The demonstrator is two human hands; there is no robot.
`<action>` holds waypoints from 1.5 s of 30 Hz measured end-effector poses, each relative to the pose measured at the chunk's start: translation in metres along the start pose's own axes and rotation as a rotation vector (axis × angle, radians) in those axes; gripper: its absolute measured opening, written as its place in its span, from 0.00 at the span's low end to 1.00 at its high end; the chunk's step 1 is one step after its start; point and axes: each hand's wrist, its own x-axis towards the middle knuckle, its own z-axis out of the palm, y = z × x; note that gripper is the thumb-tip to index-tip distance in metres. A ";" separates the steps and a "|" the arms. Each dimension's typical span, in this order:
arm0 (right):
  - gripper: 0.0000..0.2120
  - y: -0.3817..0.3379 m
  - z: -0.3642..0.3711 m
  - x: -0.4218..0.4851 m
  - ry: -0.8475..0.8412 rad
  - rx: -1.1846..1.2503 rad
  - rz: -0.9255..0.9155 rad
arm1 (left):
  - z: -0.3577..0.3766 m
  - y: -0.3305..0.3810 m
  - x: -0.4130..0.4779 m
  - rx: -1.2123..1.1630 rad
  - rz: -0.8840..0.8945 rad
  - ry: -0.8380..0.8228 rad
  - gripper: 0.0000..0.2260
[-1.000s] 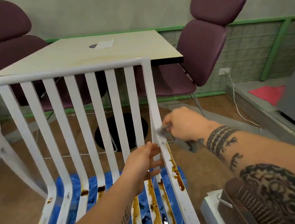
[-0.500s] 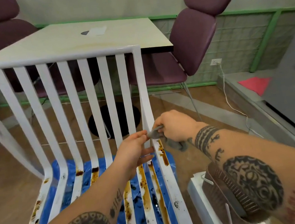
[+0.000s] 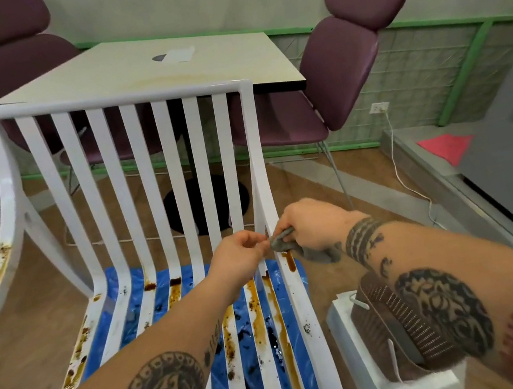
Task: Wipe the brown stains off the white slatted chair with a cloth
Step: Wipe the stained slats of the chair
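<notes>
since a second ago the left hand (image 3: 239,260) has left the slat, and its curled fingers now pinch the end of the grey cloth (image 3: 285,243). the right hand (image 3: 314,223) grips that cloth against the right edge slat of the white chair (image 3: 127,97), just above a brown streak (image 3: 290,261). the right forearm half hides a brown mesh thing (image 3: 380,313) on a white box (image 3: 355,344).

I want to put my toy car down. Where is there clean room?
The table is bare on its near side, between the white paper and the chair's top rail. The wooden floor left of the seat is free too. The seat slats are crowded: brown stains, plus left hand and right hand at the cloth.
</notes>
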 end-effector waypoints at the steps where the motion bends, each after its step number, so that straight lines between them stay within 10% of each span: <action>1: 0.13 -0.002 -0.004 0.002 0.014 0.001 0.004 | 0.000 -0.002 0.000 -0.012 0.020 0.013 0.11; 13: 0.20 -0.005 0.033 -0.034 0.087 0.167 0.029 | 0.009 -0.007 -0.016 0.462 0.175 0.066 0.07; 19: 0.16 -0.001 0.031 -0.048 0.033 0.285 0.059 | 0.013 -0.013 -0.031 0.418 0.222 0.089 0.05; 28: 0.08 -0.005 0.080 -0.062 0.388 0.827 0.312 | 0.028 -0.025 -0.039 0.162 0.162 0.124 0.13; 45: 0.14 -0.001 0.036 -0.068 -0.031 0.510 0.395 | 0.023 0.008 -0.049 0.412 -0.033 -0.026 0.08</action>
